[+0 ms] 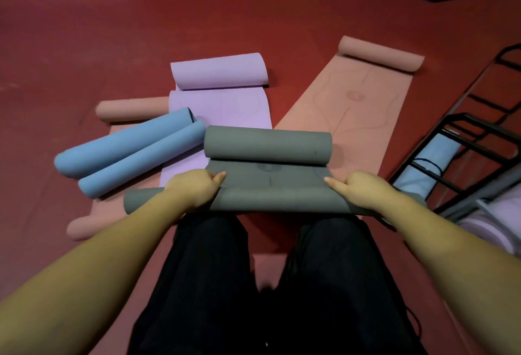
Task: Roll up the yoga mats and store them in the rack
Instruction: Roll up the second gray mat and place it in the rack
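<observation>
Head view looks down on a person kneeling on the red floor (84, 44), with the grey mat (267, 182) lying crosswise just ahead of the knees, its long axis running left to right. Its near end is a roll under both hands; its far end is curled into a second roll (267, 144), with only a short flat strip between the two. The left hand (194, 188) grips the near roll left of centre, thumb on the flat strip; the right hand (363, 189) grips it right of centre in the same way, so both are equally near and holding the mat. The coming move looks like rolling straight away from the body until the near roll meets the far one.

Room ahead is tight: the blue mat (129, 151), curled into two rolls, lies just beside the grey one on the left, over the purple mat (222, 106). A pink mat (363, 101) stretches out toward the floor's far right. The black rack (456, 143) stands close at the right, with a light blue roll (423, 168) already inside, so the right hand is nearer for storing.
</observation>
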A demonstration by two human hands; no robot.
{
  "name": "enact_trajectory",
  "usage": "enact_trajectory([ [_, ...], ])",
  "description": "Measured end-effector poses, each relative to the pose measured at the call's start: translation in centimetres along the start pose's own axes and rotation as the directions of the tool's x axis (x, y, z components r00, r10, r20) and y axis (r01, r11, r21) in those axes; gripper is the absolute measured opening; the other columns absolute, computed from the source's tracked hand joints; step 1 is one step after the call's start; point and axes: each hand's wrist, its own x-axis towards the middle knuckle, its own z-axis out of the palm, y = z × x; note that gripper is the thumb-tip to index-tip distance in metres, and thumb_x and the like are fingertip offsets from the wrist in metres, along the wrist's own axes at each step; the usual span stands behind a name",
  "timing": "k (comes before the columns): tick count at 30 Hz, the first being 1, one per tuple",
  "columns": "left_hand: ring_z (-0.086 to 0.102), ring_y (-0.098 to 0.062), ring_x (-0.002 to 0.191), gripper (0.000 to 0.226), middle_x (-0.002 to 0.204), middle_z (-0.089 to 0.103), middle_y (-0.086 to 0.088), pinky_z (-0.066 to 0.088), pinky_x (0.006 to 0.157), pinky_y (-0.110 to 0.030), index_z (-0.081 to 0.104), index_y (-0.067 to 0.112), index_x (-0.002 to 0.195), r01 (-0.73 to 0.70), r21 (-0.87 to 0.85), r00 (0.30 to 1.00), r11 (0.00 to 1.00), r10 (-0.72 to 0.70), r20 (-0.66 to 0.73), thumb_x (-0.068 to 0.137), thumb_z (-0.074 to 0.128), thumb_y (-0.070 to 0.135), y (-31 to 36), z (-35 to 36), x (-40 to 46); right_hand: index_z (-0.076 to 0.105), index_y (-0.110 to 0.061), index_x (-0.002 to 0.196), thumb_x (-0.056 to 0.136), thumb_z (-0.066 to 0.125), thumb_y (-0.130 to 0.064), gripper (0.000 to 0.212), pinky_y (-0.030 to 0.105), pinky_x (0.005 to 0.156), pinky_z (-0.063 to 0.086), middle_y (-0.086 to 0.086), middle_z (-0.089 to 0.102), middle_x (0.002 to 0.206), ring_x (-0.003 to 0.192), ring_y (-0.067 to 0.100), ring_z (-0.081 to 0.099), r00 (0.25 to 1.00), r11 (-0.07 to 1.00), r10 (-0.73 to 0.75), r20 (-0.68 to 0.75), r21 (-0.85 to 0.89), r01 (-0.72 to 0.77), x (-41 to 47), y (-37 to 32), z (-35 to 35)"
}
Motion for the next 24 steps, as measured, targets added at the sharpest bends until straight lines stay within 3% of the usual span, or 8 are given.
enact_trajectory([
  [6, 0.053, -0.033, 0.122, 0.064, 0.137, 0.056, -0.018, 0.040, 0.104, -0.040, 0.064, 0.010, 0.122, -0.016, -0.024, 0.996, 1.000, 0.018, 0.084, 0.104, 0.022, 0.054, 0.3, 0.0, -1.1, 0.051, -0.022, 0.059, 0.101, 0.030, -0.058, 0.059, 0.031, 0.074, 0.035, -0.001, 0.051, 0.068, 0.081, 0.024, 0.050, 0.995, 0.999, 0.018, 0.095, 0.040, -0.022, -1.4, 0.7, 0.4],
  [10, 0.051, -0.033, 0.124, 0.059, 0.136, 0.057, -0.017, 0.040, 0.104, -0.039, 0.065, 0.012, 0.123, -0.033, 0.029, 0.997, 0.999, 0.031, 0.068, 0.105, 0.024, 0.050, 0.6, 0.7, -1.5, 0.071, -0.014, 0.099, 0.099, 0.030, -0.062, 0.064, 0.032, 0.091, 0.042, 0.009, 0.064, 0.106, 0.104, 0.027, 0.057, 0.985, 0.999, 0.007, 0.171, 0.047, -0.015, -1.4, 1.0, 1.9],
  [12, 0.048, -0.033, 0.126, 0.052, 0.135, 0.056, -0.016, 0.037, 0.105, -0.040, 0.061, 0.015, 0.128, -0.027, 0.090, 0.998, 0.996, 0.022, 0.051, 0.106, 0.025, 0.046, 0.8, 1.4, -1.6, 0.070, -0.014, 0.099, 0.100, 0.031, -0.059, 0.059, 0.032, 0.094, 0.039, 0.004, 0.056, 0.105, 0.108, 0.026, 0.055, 0.988, 0.998, -0.031, 0.151, 0.066, 0.021, -1.0, 0.9, 2.5],
  [14, 0.050, -0.033, 0.123, 0.054, 0.134, 0.057, -0.017, 0.036, 0.102, -0.039, 0.064, 0.012, 0.123, -0.005, 0.069, 0.999, 0.998, 0.002, 0.052, 0.106, 0.025, 0.046, 0.6, 1.7, -1.4, 0.070, -0.016, 0.100, 0.101, 0.031, -0.056, 0.056, 0.032, 0.092, 0.038, -0.001, 0.050, 0.099, 0.106, 0.025, 0.054, 0.989, 0.997, -0.057, 0.134, 0.064, 0.049, -0.9, 0.8, 2.8],
  [18, 0.057, -0.035, 0.112, 0.060, 0.124, 0.063, -0.022, 0.042, 0.093, -0.036, 0.069, 0.004, 0.106, -0.008, 0.001, 0.999, 1.000, 0.008, 0.040, 0.105, 0.028, 0.048, 0.3, 1.7, -1.1, 0.061, -0.018, 0.089, 0.096, 0.042, -0.061, 0.048, 0.033, 0.073, 0.041, 0.002, 0.063, 0.087, 0.086, 0.023, 0.056, 1.000, 0.992, -0.011, -0.007, 0.122, 0.012, -0.8, 1.1, 3.1],
  [24, 0.057, -0.033, 0.113, 0.052, 0.123, 0.065, -0.016, 0.043, 0.092, -0.037, 0.068, 0.018, 0.113, -0.059, -0.045, 0.998, 0.997, 0.061, 0.029, 0.103, 0.031, 0.053, 0.3, 1.5, -0.1, 0.060, -0.013, 0.079, 0.096, 0.047, -0.057, 0.049, 0.033, 0.070, 0.037, 0.008, 0.061, 0.085, 0.086, 0.025, 0.055, 0.997, 0.990, 0.015, 0.081, 0.136, -0.026, 0.6, 0.6, 2.6],
])
